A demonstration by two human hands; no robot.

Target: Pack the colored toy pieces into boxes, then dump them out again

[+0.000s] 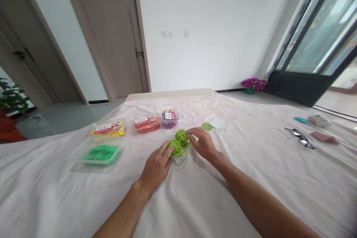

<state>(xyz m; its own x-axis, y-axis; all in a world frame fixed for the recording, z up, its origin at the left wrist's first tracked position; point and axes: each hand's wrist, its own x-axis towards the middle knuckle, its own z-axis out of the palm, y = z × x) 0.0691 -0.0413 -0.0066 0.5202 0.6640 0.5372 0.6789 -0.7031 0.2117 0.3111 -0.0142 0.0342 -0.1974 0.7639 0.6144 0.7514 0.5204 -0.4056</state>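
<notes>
A clear plastic container (179,163) with light-green toothed pieces (182,137) stands on the bed or table cover in front of me. My left hand (158,161) is at its left side, thumb and fingers closed round a light-green piece (176,148). Bent over the right side of the container, my right hand (203,142) has its fingertips against the heaped pieces; what lies under them is partly hidden. Just beyond that hand, a clear lid (219,122) with a white label lies flat, and a loose light-green piece (206,126) touches its left edge.
Lidded boxes of yellow (108,128), orange (146,123) and purple (169,117) pieces stand at the back left. Nearer is an open tub (96,154) with green contents. Eyeglasses (300,138), a pink cloth-like item (325,137) and a white pack (319,121) lie far right.
</notes>
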